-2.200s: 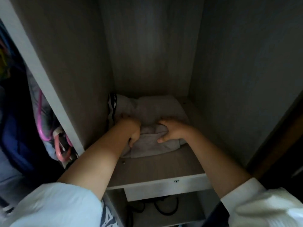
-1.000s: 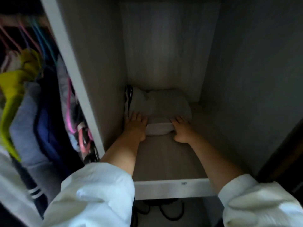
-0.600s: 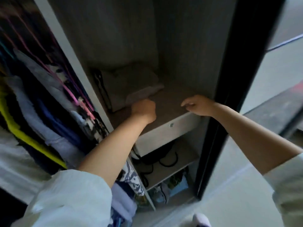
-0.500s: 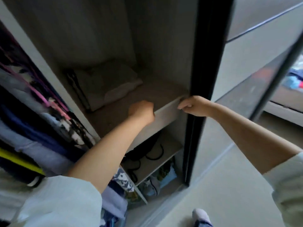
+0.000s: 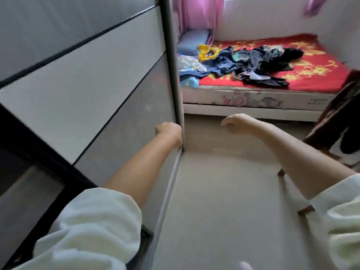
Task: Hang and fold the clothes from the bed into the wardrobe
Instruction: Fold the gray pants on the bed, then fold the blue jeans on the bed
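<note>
The left hand (image 5: 169, 132) is hanging fisted, its grip empty, beside the wardrobe door (image 5: 101, 78), while the right hand (image 5: 236, 123) is hovering loose-fingered before clothes (image 5: 253, 63) lying on the bed (image 5: 311, 78).

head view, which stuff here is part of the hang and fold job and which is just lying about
Part of the job:
- heap of dark and blue clothes on the red bed
- yellow garment beside it
- grey sliding wardrobe door
- left hand, at the door's edge
- right hand, holding nothing

Just lying about:
- pink curtain
- blue pillow
- dark wooden chair
</note>
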Tool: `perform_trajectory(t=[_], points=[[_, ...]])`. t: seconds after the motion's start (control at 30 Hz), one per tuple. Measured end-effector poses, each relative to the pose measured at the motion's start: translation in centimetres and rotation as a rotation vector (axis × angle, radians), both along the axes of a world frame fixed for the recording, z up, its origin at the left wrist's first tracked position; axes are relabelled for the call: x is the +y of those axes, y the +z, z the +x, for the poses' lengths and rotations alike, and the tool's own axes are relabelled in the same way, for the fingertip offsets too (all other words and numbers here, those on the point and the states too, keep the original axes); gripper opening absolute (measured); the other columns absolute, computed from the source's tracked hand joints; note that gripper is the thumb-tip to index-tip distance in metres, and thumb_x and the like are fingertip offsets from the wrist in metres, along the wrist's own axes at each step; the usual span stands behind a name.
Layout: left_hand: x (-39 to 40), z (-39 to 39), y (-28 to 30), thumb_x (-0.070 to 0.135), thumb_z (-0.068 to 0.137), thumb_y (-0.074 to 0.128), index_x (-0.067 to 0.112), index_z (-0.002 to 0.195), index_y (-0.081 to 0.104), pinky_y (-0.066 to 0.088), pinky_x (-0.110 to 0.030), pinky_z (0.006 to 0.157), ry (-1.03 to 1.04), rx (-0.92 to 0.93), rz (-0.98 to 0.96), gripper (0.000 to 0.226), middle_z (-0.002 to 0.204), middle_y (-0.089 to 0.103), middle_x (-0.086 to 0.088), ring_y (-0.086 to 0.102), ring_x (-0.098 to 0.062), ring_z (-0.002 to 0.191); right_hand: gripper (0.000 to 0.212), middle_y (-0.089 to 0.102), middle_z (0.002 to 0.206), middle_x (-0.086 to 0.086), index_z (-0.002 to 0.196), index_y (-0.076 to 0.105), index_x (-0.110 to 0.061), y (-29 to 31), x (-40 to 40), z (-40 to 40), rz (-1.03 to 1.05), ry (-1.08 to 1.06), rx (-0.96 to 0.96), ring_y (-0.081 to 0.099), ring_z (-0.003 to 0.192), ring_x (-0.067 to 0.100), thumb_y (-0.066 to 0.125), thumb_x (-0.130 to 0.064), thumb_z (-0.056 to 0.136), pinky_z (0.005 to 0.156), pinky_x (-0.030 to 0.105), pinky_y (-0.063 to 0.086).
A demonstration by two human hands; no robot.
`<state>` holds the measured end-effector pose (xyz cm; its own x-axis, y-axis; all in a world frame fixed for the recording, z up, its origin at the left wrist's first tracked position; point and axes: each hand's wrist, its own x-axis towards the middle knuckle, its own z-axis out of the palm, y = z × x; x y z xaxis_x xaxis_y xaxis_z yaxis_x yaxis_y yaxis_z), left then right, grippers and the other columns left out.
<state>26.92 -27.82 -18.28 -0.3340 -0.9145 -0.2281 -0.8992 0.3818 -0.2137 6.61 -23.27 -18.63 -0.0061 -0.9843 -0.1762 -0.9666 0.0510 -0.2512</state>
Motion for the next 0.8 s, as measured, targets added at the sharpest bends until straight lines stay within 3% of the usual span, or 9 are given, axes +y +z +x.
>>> perform_trajectory(t=[0.27, 0.53, 0.8], points=[[-8.6, -20.4, 0.0, 0.021, 0.091, 0.045, 0.012, 0.121, 0.054, 0.037, -0.037, 0.097, -0.144, 0.106, -0.030, 0.033, 0.128, 0.049, -0.009, 0.041, -0.027, 0.123, 0.039, 0.045, 0.140, 0.004, 0.126, 0.055, -0.014, 1.0, -3.7, -19.6, -0.112, -0.207, -0.029, 0.040, 0.129, 0.020, 0.047, -0.004, 0.089, 0.101, 0.025, 0.032], [-22.3, -34.6, 0.3, 0.021, 0.091, 0.045, 0.013, 0.111, 0.057, 0.043, -0.036, 0.082, -0.222, 0.142, -0.038, 0.024, 0.120, 0.051, -0.009, 0.047, -0.026, 0.113, 0.033, 0.056, 0.126, 0.007, 0.118, 0.061, -0.010, 1.0, -15.4, -34.1, -0.177, -0.279, -0.085, 0.053, 0.114, 0.021, 0.049, 0.001, 0.088, 0.091, 0.021, 0.039], [-40.3, -48.8, 1.8, 0.023, 0.091, 0.047, 0.013, 0.112, 0.057, 0.040, -0.031, 0.071, -0.359, 0.110, -0.086, 0.025, 0.114, 0.054, -0.006, 0.051, -0.024, 0.108, 0.033, 0.052, 0.131, 0.009, 0.124, 0.055, -0.007, 3.2, -28.6, -47.1, -0.198, -0.419, -0.111, 0.047, 0.121, 0.022, 0.048, -0.005, 0.092, 0.097, 0.026, 0.036]])
